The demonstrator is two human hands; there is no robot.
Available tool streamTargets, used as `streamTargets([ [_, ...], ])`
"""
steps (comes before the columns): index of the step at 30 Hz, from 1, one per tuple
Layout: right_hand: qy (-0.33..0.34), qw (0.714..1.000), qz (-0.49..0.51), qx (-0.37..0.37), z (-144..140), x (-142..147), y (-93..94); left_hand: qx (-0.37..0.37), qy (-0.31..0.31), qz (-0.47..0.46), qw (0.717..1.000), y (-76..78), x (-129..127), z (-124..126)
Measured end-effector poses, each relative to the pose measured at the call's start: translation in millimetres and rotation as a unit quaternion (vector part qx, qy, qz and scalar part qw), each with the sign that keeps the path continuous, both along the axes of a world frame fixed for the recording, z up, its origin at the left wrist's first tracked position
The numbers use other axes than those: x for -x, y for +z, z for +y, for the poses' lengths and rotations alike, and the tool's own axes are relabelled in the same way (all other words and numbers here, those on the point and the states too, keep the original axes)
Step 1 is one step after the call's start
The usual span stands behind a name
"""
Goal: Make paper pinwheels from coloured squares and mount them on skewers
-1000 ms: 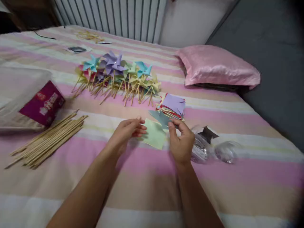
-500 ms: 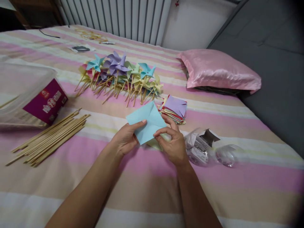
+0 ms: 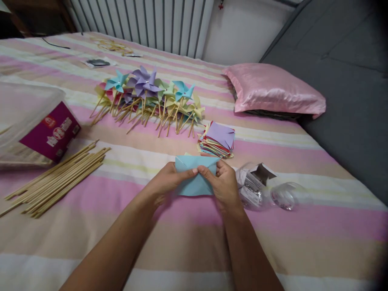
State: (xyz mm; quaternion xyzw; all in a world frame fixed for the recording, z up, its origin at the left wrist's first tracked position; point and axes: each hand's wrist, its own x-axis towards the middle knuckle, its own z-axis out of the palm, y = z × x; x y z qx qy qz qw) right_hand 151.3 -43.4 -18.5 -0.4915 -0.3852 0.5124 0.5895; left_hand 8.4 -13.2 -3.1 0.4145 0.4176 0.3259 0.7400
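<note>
A light blue square of paper [image 3: 195, 186] is between my two hands, just above the bedspread. My left hand [image 3: 169, 178] grips its left side, thumb on top. My right hand [image 3: 222, 182] pinches the right side, and both thumb tips meet near the middle of the sheet. The fingers beneath the paper are mostly hidden. Beyond my hands lies a stack of coloured paper squares [image 3: 220, 135], a purple one uppermost. Several finished paper pinwheels [image 3: 146, 83] on wooden sticks lie in a heap farther back.
Wooden sticks [image 3: 65, 180] lie at the left beside a clear plastic tub [image 3: 27, 101] with a purple label. To the right are a bag with a small opened box [image 3: 256, 184] and a clear round lid [image 3: 285, 196]. A pink pillow [image 3: 273, 89] rests against the grey headboard [image 3: 342, 81].
The blue paper has turned so that its edge lies level. My right hand has moved up along its right side, and my thumbs have come together on it. The view has shifted slightly.
</note>
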Motion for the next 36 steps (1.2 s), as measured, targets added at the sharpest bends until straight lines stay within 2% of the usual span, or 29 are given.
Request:
streamTargets([
  [9, -0.041, 0.998, 0.048, 0.021, 1, -4, -0.2, 0.005, -0.034, -0.012, 0.999, 2.9, 0, 0],
  [15, -0.115, 0.993, 0.039, -0.007, 5, -6, -0.8, 0.009, -0.038, -0.014, 0.999, 4.5, 2, -1],
  [21, -0.189, 0.98, 0.049, -0.029, 8, -11, 0.7, 0.01, -0.014, -0.016, 1.0, 6.0, 3, -1],
  [24, -0.218, 0.975, 0.038, -0.031, 8, -13, 3.9, 0.024, 0.034, -0.034, 0.999, 5.8, 3, 0],
  [26, -0.2, 0.979, 0.036, -0.022, 7, -12, 5.4, 0.036, 0.089, -0.042, 0.994, 5.4, 3, 3],
  [29, -0.113, 0.993, 0.021, 0.003, 4, -6, 5.6, 0.033, 0.157, -0.068, 0.985, 4.6, 2, 6],
  [32, -0.034, 0.999, 0.011, 0.02, 1, 3, 3.0, 0.016, 0.172, -0.099, 0.98, 4.4, 1, 6],
  [36, -0.05, 0.999, 0.011, 0.009, 1, 9, -2.4, 0.02, 0.158, -0.108, 0.981, 6.0, -1, 4],
])
